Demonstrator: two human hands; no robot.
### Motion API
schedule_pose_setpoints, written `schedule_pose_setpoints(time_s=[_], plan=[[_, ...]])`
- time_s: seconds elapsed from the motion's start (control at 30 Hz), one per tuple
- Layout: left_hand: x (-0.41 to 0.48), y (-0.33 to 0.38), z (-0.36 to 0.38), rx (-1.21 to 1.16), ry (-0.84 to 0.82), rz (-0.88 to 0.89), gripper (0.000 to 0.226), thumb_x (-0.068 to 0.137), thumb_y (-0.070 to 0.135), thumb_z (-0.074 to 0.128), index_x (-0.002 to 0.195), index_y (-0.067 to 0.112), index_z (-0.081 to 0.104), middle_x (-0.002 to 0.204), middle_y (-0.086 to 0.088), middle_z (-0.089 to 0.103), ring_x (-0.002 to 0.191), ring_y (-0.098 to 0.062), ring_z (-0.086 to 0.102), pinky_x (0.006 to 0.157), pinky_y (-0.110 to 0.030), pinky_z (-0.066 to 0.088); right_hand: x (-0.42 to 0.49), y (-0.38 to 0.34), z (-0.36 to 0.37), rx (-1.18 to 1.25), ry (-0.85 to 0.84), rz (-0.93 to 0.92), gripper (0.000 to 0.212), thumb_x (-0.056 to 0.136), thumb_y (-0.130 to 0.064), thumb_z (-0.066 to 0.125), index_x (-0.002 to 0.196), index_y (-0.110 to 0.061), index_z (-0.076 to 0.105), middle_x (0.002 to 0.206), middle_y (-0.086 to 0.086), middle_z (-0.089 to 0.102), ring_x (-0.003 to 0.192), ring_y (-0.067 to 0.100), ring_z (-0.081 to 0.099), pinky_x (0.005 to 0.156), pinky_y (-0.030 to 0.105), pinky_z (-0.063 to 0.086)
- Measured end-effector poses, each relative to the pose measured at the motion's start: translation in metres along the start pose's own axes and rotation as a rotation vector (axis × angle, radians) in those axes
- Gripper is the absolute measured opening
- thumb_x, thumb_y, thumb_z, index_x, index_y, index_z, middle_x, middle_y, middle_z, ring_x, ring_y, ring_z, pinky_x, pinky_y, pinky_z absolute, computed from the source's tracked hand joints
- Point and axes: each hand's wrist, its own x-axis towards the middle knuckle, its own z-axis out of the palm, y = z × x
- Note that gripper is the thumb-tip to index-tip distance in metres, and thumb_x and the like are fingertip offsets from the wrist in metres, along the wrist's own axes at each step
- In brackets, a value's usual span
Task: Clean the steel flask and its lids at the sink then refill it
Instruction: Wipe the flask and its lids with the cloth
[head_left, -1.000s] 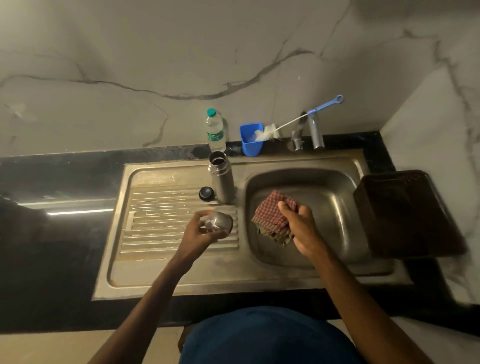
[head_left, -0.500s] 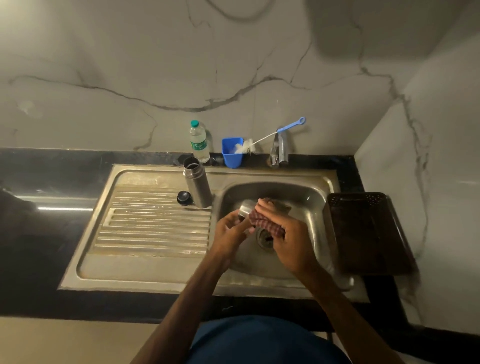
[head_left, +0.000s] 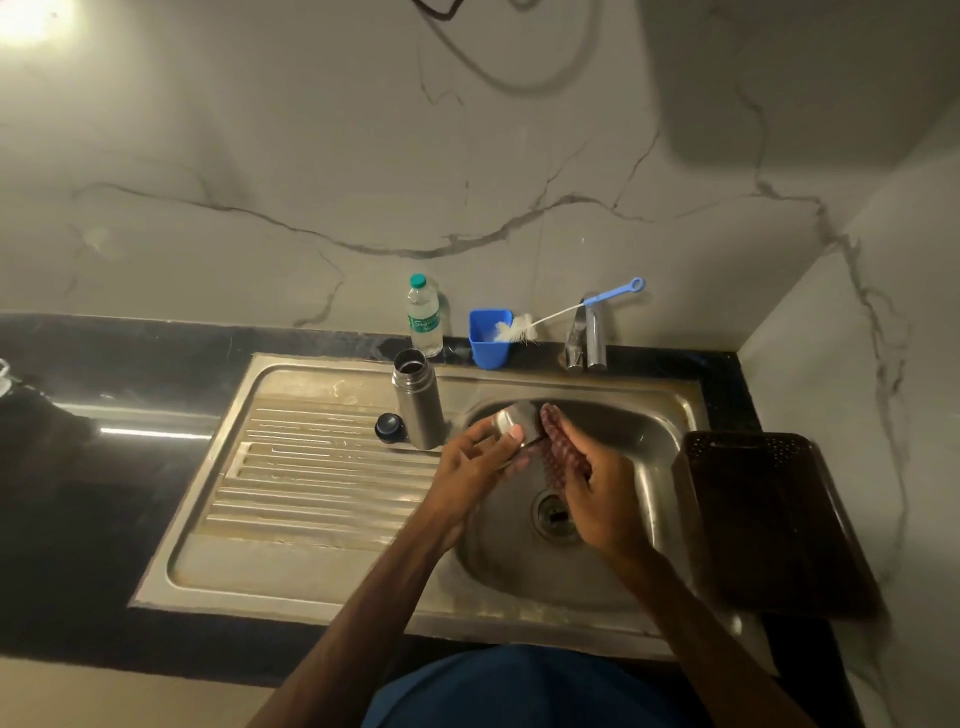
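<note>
The steel flask (head_left: 417, 401) stands open and upright on the drainboard, at the left rim of the sink basin (head_left: 644, 431). Its small black inner lid (head_left: 389, 427) lies beside it on the left. Over the basin, my left hand (head_left: 475, 465) grips the steel cup lid (head_left: 514, 420). My right hand (head_left: 602, 493) holds a red checked cloth (head_left: 558, 447) against that lid.
A plastic water bottle (head_left: 425, 317), a blue cup (head_left: 489, 339) with a bottle brush (head_left: 550, 318) and the tap (head_left: 589, 338) stand along the back wall. A dark brown rack (head_left: 769, 519) sits right of the basin. The ribbed drainboard (head_left: 311, 483) lies to the left.
My left hand carried the steel cup lid from the drainboard over the basin. My right hand brought the cloth against it. The camera view shifted left and up.
</note>
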Motion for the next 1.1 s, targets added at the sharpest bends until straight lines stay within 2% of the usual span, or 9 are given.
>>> schedule_pose_setpoints(time_s=[0.1,0.23,0.37,0.47,0.67,0.77,0.87,0.97,1.1], plan=[[0.007,0.000,-0.002,-0.056,0.081,0.002,0.036,0.092,0.024,0.076,0.123,0.006,0.072,0.126,-0.024,0.070,0.127,-0.039,0.062,0.111,-0.046,0.050,-0.002,0.001,-0.003,-0.029,-0.069,-0.063,0.052,0.097,0.005,0.060,0.147,-0.005,0.052,0.148,0.004,0.057,0.138,0.005,0.052,0.116,0.024,0.040],[0.006,-0.006,0.005,-0.030,0.061,-0.032,0.040,0.097,0.031,0.072,0.130,0.009,0.066,0.125,-0.017,0.070,0.117,-0.035,0.065,0.110,-0.047,0.048,0.010,0.011,-0.001,-0.004,0.002,0.019,0.047,0.097,-0.004,0.063,0.143,-0.005,0.056,0.139,-0.004,0.059,0.128,-0.015,0.050,0.114,0.020,0.041],[0.006,-0.008,0.011,-0.012,0.057,-0.104,0.043,0.099,0.046,0.065,0.134,0.021,0.066,0.109,-0.003,0.070,0.101,-0.022,0.058,0.105,-0.044,0.048,0.012,0.016,0.002,0.026,0.014,0.048,0.048,0.098,-0.006,0.062,0.145,-0.006,0.054,0.140,-0.003,0.060,0.127,-0.014,0.052,0.110,0.017,0.043],[0.008,-0.005,0.014,-0.053,0.053,-0.148,0.041,0.100,0.040,0.062,0.136,0.021,0.067,0.126,-0.010,0.070,0.111,-0.020,0.064,0.109,-0.043,0.049,0.012,0.018,0.003,0.030,0.029,0.053,0.049,0.096,0.001,0.062,0.144,-0.003,0.053,0.139,-0.002,0.060,0.126,-0.015,0.052,0.109,0.015,0.043],[0.012,0.003,0.008,-0.111,0.011,-0.222,0.036,0.100,0.035,0.066,0.133,0.021,0.069,0.114,-0.015,0.063,0.098,-0.021,0.066,0.098,-0.037,0.056,0.007,0.020,0.003,0.056,0.075,-0.007,0.049,0.095,0.011,0.059,0.143,0.003,0.054,0.140,0.003,0.062,0.131,0.000,0.057,0.110,0.019,0.044],[0.015,0.005,0.004,-0.151,0.007,-0.144,0.043,0.099,0.018,0.068,0.141,0.022,0.063,0.129,-0.010,0.070,0.114,-0.024,0.070,0.101,-0.038,0.057,0.004,0.020,0.006,0.067,0.070,-0.016,0.046,0.097,0.001,0.056,0.144,0.001,0.054,0.141,0.000,0.061,0.133,0.002,0.056,0.110,0.020,0.044],[0.021,0.008,-0.001,-0.105,0.078,-0.092,0.052,0.093,0.014,0.075,0.142,0.012,0.059,0.130,-0.014,0.070,0.120,-0.030,0.069,0.095,-0.035,0.060,0.003,0.020,0.008,0.076,0.059,-0.001,0.048,0.097,0.009,0.058,0.144,0.000,0.053,0.141,-0.009,0.059,0.133,-0.003,0.054,0.110,0.019,0.044],[0.024,0.009,-0.006,-0.060,0.185,-0.085,0.055,0.087,0.015,0.083,0.136,0.003,0.060,0.116,-0.018,0.075,0.104,-0.026,0.073,0.081,-0.029,0.059,0.004,0.020,0.010,0.061,0.015,-0.019,0.050,0.097,0.004,0.060,0.146,-0.004,0.053,0.144,-0.001,0.060,0.135,0.004,0.055,0.111,0.026,0.046],[0.022,0.011,-0.008,0.151,0.216,-0.081,0.028,0.091,0.028,0.078,0.102,0.002,0.077,0.097,-0.019,0.077,0.088,-0.025,0.071,0.077,-0.032,0.053,0.004,0.017,0.013,0.035,-0.039,-0.062,0.049,0.098,-0.005,0.059,0.147,-0.007,0.052,0.147,0.002,0.058,0.138,0.005,0.052,0.114,0.026,0.043]])
